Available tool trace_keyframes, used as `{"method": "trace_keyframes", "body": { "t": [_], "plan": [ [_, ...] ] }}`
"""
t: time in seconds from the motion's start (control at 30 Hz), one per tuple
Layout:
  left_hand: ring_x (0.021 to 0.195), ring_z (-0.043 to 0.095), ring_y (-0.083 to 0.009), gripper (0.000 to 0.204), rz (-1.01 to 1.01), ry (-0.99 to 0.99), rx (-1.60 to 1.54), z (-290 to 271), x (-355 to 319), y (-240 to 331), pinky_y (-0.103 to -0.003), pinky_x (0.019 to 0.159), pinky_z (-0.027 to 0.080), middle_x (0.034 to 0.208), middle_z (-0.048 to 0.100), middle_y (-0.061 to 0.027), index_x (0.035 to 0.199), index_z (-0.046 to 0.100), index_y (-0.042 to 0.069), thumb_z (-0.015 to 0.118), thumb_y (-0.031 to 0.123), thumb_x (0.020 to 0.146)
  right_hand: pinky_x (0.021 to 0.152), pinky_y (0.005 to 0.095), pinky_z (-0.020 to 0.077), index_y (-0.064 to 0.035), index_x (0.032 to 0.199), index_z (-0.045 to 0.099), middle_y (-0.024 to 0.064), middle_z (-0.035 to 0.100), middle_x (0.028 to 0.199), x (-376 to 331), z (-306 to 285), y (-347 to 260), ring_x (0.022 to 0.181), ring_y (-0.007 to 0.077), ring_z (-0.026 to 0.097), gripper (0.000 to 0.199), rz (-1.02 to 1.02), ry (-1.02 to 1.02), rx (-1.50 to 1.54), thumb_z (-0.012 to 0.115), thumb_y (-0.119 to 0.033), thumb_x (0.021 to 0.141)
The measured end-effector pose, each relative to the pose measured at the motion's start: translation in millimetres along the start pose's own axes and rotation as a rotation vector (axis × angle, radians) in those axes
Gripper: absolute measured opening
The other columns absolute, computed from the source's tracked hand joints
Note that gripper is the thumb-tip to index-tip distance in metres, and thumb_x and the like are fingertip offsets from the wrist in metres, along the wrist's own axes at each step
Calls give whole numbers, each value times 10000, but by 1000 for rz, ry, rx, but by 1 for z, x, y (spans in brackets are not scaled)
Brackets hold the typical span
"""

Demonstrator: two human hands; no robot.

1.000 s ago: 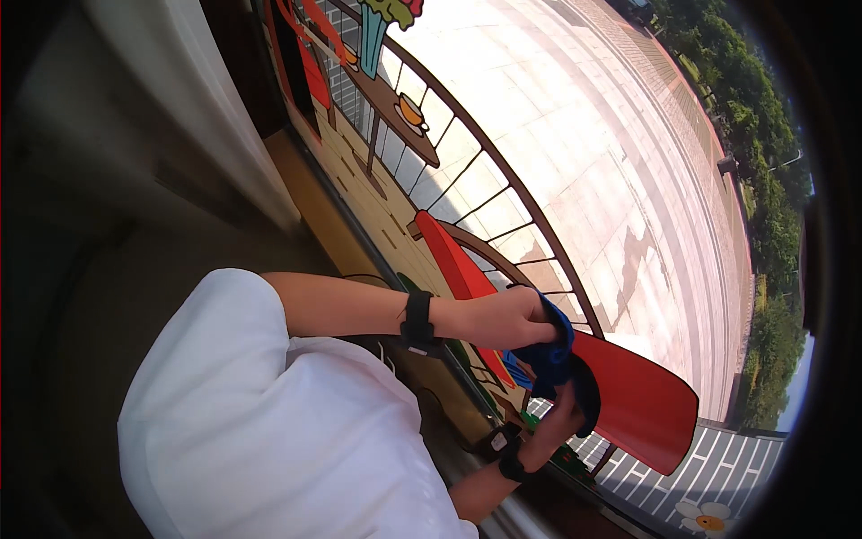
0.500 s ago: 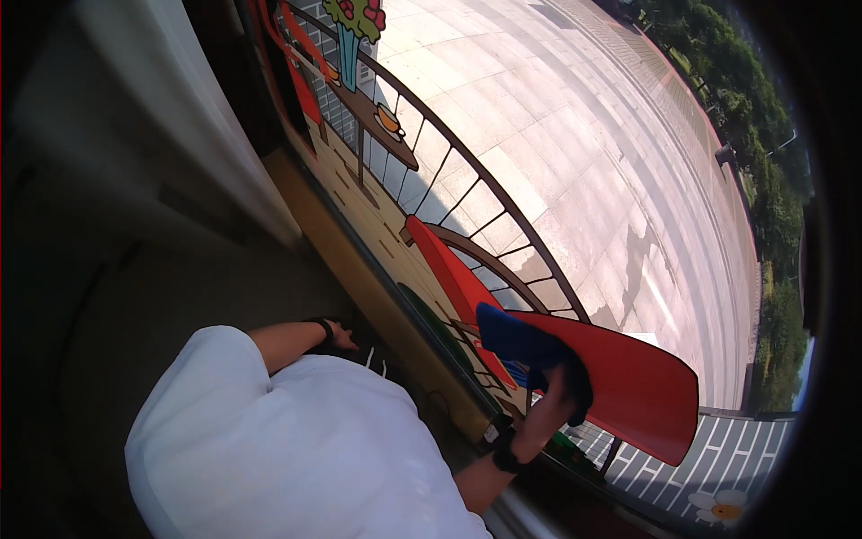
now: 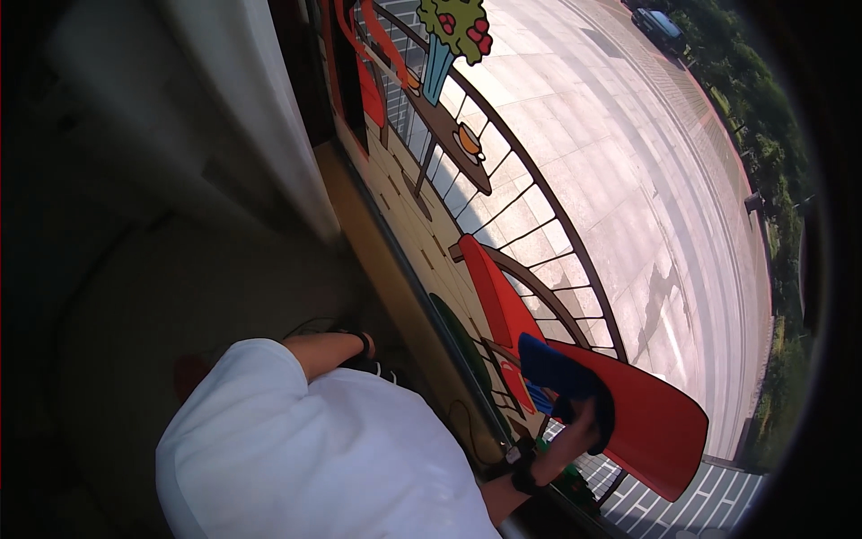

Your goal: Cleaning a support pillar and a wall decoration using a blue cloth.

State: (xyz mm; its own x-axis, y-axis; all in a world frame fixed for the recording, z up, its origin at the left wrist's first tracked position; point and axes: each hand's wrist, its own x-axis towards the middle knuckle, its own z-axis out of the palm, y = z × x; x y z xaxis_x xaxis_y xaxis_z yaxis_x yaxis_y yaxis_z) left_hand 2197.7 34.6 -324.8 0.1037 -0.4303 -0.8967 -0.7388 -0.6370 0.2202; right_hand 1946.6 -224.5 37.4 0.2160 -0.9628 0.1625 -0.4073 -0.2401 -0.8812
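A dark blue cloth [image 3: 567, 370] is bunched under my right hand [image 3: 582, 429], which presses it against the decorated window [image 3: 611, 180]. It lies over the painted red chair [image 3: 651, 418] on the glass. My right fingers are wrapped in the cloth and partly hidden by it. A dark band sits on that wrist. Low on the left, my left hand [image 3: 372, 345] hangs beside my white shirt [image 3: 332, 449]. Only a small part of it shows past a black wristband, and its fingers are hidden.
A tan window sill [image 3: 386, 256] with a dark frame edge runs along the glass. To the left hangs a pale curtain [image 3: 242, 108]. Painted on the pane are a railing, a table with an orange cup [image 3: 468, 140] and a plant. Outside lie paving and trees.
The view has shifted, so the window and both arms appear further right and lower. My right hand stays on the cloth over the red chair. Less of my left hand shows.
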Motion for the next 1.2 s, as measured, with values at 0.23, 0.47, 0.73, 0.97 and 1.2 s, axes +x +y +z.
{"method": "trace_keyframes", "body": {
  "t": [0.23, 0.47, 0.73, 0.97, 1.2],
  "plan": [
    [1228, 567, -419, 610, 272, -182, 93, 1, 38, -65, -467, 1019, 464, 1306, 605, -259, 1255, 655, 9, 663, 443, 827, 795, 316, 546, 103, 1075, 684, 145, 715, 1019, 2, 7, 11, 911, 219, 692, 329, 75, 123, 197, 607, -197, 965],
    [1046, 671, -391, 280, 166, 110, -44, -39, 4, -70, -428, 890, 540, 1107, 698, -240, 1040, 738, -2, 644, 142, 819, 795, 294, 541, 92, 1092, 682, 140, 710, 1036, -2, 27, -4, 918, 199, 679, 406, 85, 267, 146, 596, -285, 972],
    [1115, 632, -377, 319, 92, 96, -88, 5, 29, -89, -453, 937, 512, 1177, 664, -231, 1097, 715, 23, 621, 231, 873, 819, 337, 509, 62, 1067, 674, 113, 695, 1014, -10, 23, -3, 910, 199, 646, 329, 97, 284, 176, 642, -232, 925],
    [1336, 503, -283, 555, 416, 157, -14, 101, 89, -124, -393, 1112, 386, 1465, 527, -125, 1393, 575, 121, 410, 488, 1010, 761, 322, 515, 34, 1060, 663, 88, 667, 987, -10, 23, -10, 860, 159, 622, 308, 70, 195, 117, 665, -245, 930],
    [1347, 497, -278, 654, 76, -102, 434, 3, 16, -52, -420, 1114, 386, 1472, 527, -80, 1375, 602, 177, 482, 641, 929, 818, 338, 509, 18, 1046, 671, 87, 678, 979, -12, 19, 2, 921, 184, 635, 304, 135, 274, -23, 675, -257, 916]
  ]
}}
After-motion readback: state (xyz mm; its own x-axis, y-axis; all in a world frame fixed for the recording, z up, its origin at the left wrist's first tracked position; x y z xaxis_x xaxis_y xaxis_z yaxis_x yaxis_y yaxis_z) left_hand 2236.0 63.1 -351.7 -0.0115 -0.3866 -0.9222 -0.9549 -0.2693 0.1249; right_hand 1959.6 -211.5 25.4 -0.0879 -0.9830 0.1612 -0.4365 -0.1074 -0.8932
